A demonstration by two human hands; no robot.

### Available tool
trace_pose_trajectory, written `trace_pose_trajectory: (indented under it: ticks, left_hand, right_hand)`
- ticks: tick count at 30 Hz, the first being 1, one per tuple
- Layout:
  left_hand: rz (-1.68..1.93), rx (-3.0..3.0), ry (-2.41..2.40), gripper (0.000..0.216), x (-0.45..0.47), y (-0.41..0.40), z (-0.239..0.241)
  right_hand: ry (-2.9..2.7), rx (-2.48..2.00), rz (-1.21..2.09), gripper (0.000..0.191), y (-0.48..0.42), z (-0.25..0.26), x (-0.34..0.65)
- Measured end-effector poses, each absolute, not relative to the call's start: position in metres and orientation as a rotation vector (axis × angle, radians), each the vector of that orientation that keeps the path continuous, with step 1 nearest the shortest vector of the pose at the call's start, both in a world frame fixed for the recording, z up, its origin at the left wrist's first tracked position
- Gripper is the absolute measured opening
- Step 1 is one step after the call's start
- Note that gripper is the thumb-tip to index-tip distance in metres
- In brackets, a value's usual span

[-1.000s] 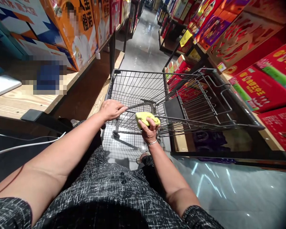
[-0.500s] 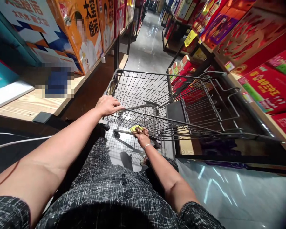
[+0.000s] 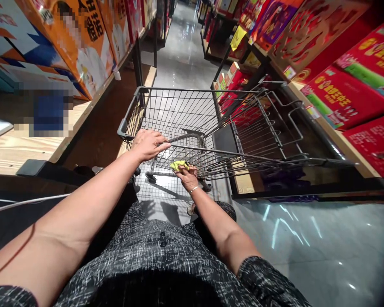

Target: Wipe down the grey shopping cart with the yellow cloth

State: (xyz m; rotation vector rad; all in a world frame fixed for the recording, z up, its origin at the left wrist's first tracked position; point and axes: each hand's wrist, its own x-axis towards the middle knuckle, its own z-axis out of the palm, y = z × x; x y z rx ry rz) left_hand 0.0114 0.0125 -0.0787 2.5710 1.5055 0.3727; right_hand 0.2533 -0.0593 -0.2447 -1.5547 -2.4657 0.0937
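Looking down past a black-and-white flecked garment (image 3: 160,264), both bare forearms reach forward to a grey wire shopping cart (image 3: 179,90). The right hand (image 3: 187,177), a thin bracelet at its wrist, sits low at the cart's near end. Its fingers are bunched around a crumpled yellow cloth (image 3: 178,164) and press it against the wires just below the near rail. The cloth is a small wad, slightly wider than tall, lying along the rail from left to right. Slightly farther and higher, the left hand (image 3: 149,144) lies palm down on the near top rail close to the left corner, fingers curled over the bar. The cart's long axis runs straight away from the person, its far end pointing up the aisle. Glossy grey floor tiles (image 3: 307,247) spread to the right and ahead. A pale wooden shelf (image 3: 6,149) with orange printed boxes (image 3: 83,51) flanks the left. Red printed boxes (image 3: 339,98) line the shelves on the right.
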Motion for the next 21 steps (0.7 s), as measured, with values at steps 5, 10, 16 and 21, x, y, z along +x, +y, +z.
trace_pose_trajectory:
  ticks: [5,10,16,21]
  left_hand:
    - [0.325,2.605,1.577,0.054,0.002,0.026,-0.083]
    - [0.341,2.619,1.592,0.053,-0.011,0.036,-0.084]
    - [0.311,2.565,1.613,0.049,-0.027,0.046,-0.083]
    - [0.325,2.553,1.531,0.055,-0.005,0.031,-0.073]
  right_hand:
    - [-2.617,-1.511,0.265,0.026,-0.059,-0.265,0.243]
    - [-2.570,-1.476,0.138,0.030,-0.053,-0.225,0.270]
    - [-2.008,-1.459,-0.441,0.021,-0.055,-0.143,0.331]
    - [-1.895,-1.436,-0.567,0.025,-0.056,-0.140,0.325]
